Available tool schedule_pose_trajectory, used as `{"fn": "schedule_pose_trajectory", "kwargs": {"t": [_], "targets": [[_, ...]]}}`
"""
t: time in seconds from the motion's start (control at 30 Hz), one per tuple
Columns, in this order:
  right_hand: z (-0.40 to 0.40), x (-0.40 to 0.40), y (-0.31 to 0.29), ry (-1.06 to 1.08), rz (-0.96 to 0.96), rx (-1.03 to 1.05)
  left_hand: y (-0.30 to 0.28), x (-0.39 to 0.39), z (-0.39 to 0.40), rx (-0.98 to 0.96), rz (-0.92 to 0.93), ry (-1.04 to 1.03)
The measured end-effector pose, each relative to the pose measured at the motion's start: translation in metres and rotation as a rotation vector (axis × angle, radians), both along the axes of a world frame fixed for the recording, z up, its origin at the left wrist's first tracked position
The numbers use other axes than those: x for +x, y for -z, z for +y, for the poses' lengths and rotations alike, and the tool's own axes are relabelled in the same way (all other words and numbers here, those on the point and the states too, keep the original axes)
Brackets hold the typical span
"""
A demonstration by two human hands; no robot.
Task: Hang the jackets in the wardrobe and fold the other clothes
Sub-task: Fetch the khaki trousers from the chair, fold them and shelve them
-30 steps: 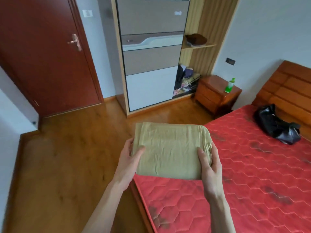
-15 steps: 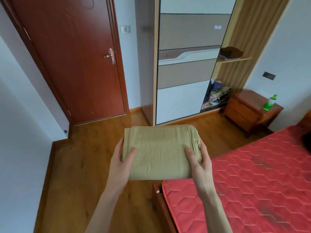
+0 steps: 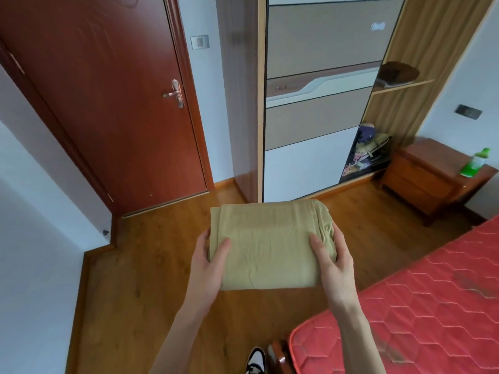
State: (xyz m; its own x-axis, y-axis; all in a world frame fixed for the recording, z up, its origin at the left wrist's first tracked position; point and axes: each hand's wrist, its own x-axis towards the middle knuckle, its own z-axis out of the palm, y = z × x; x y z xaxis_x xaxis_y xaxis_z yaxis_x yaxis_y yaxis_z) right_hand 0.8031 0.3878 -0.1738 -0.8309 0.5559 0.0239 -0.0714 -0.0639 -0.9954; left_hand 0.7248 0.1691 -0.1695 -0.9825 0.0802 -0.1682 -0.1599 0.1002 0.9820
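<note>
Between the two hands, a folded olive-green cloth garment (image 3: pixel 267 247) is held flat above the wooden floor (image 3: pixel 140 287). The left hand (image 3: pixel 209 261) grips its left edge, thumb on top and fingers underneath; the right hand (image 3: pixel 333 261) grips the right edge the same way. Beyond the hands stands the sliding-door wardrobe (image 3: pixel 318 103), a dark red wooden door (image 3: pixel 108 103) to its left. Right of the right hand lies the red quilted mattress (image 3: pixel 421 314).

2 bare forearms, no sleeves visible, 1 black-and-white shoe (image 3: pixel 255 360), possibly a sneaker
</note>
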Motion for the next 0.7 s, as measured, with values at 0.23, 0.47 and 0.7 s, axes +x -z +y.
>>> {"fn": "schedule_pose_trajectory", "kwargs": {"t": [0.23,0.47,0.7], "targets": [[0.049,-0.133,-0.007,0.046,0.015,0.014,-0.022,-0.138,0.05,0.0,-0.005,0.034],[0.088,-0.23,-0.023,0.127,0.0,0.04,-0.033,-0.252,0.094,0.071,-0.01,0.096],[0.133,-0.311,-0.02,0.28,-0.007,0.084,-0.019,-0.371,0.155,0.111,-0.041,0.295]]}}
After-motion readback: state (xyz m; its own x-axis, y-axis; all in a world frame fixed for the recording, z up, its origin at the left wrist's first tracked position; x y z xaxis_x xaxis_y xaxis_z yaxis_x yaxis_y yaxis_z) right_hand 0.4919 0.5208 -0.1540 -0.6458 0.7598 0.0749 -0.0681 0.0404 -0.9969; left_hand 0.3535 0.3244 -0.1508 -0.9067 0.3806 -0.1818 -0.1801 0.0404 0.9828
